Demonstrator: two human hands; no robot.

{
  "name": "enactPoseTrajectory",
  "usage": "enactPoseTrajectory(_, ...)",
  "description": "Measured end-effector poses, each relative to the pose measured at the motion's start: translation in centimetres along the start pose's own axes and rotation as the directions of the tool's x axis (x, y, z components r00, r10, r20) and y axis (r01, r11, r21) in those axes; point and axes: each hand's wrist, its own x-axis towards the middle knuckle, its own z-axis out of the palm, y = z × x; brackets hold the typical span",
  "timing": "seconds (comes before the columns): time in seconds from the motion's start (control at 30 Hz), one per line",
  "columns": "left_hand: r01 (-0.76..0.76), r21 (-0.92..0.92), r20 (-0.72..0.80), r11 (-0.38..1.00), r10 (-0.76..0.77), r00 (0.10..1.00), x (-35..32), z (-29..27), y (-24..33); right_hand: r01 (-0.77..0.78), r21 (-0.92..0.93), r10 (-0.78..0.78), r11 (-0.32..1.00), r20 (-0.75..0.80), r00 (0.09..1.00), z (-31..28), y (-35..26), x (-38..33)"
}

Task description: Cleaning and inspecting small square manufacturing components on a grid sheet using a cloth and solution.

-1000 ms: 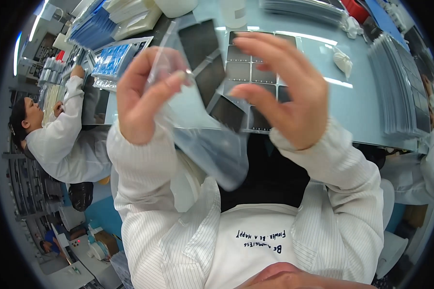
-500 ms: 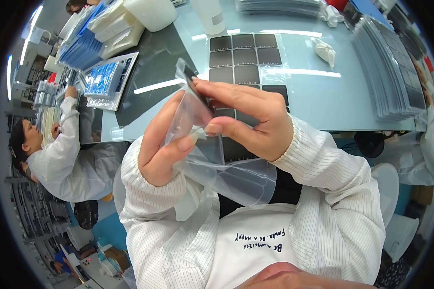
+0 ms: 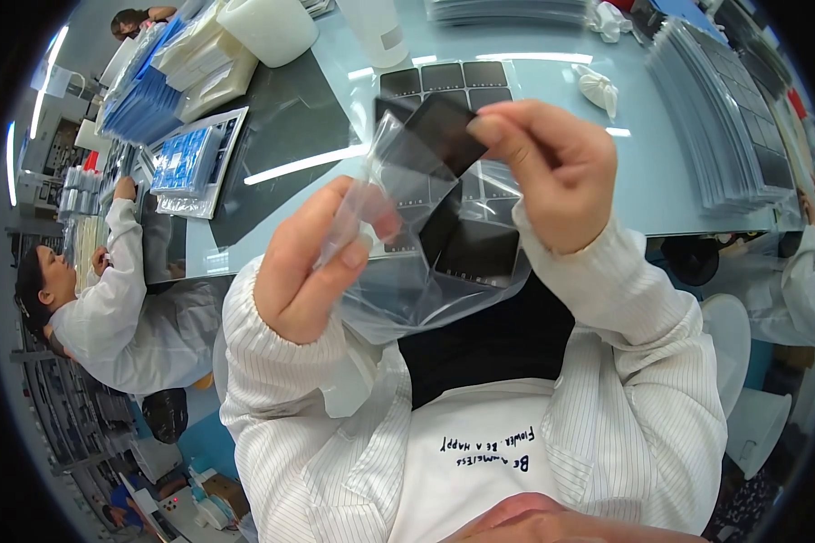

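Observation:
My left hand (image 3: 312,262) pinches the upper edge of a clear plastic bag (image 3: 426,281), holding its mouth apart in front of my chest. A dark square plate (image 3: 439,136) is gripped between the thumb and fingers of my right hand (image 3: 543,172), just above the bag's mouth, tilted and partly behind the clear film. Another dark square plate (image 3: 475,249) lies inside the bag, low down. Both sleeves are white with fine stripes.
On the pale blue table (image 3: 661,172), a grid of dark square plates (image 3: 444,80) lies beyond my hands. A black mat (image 3: 285,136), white tubs (image 3: 267,27), blue packs (image 3: 149,95) and stacked sheets (image 3: 724,118) surround it. A person in white (image 3: 109,308) works at the left.
My hands have risen and parted a little. The right hand, earlier down at the bag's mouth against the left, now holds a dark plate above the bag.

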Motion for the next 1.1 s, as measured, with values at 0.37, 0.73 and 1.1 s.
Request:
enactPoseTrajectory(0.37, 0.057, 0.021, -0.145, 0.998, -0.053, 0.988, 2.5, -5.3, -2.6, -0.051, 0.264, 0.149, 0.963, -0.366, 0.919, -4.6, 4.2, 4.2)
enactPoseTrajectory(0.73, 0.687, 0.545, -0.837, 0.481, 0.351, 0.419, -2.6, -19.5, -19.2, 0.507, -0.635, -0.254, 0.583, 0.450, 0.856, -6.3, 11.9, -0.8)
enactPoseTrajectory(1.1, 0.260, 0.678, -0.628, 0.688, 0.357, 0.692, -1.9, -7.3, -8.7, 0.491, -0.659, -0.204, 0.570, 0.465, 0.861, -5.9, 12.2, -0.9)
